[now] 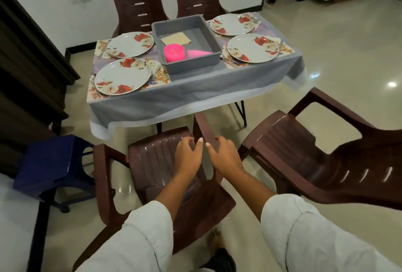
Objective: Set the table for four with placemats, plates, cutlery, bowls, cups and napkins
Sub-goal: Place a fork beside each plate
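A head camera looks down on a dining table (195, 95) under a grey cloth, in the upper middle of the frame. Four flowered plates (123, 75) lie on it, two at the left end and two at the right end, each on a patterned placemat (162, 75). Cutlery (229, 61) lies just beside the lower right plate, on its left, and a spoon (92, 78) shows at the left edge of the lower left plate.

A grey tray (191, 66) sits in the centre of the table, between the two pairs of plates. In the tray's lower left corner stands a bright pink cup (174, 53). A paler pink item (199, 53) lies on its side just to the right of the cup; what it is cannot be told. Beige napkins (175, 39) lie flat behind the cup, toward the top of the tray.

In the lower centre, two arms in white sleeves reach to a brown plastic chair (156, 163) that stands short of the table. The left hand (188, 155) and the right hand (224, 155) sit side by side, both with fingers curled around the chair's armrest (201, 123), one from each side.

A second brown chair (304, 158) stands at an angle in the lower right. Two more chairs (138, 8) stand at the far side of the table, at the top. A blue stool (50, 163) is at the lower left
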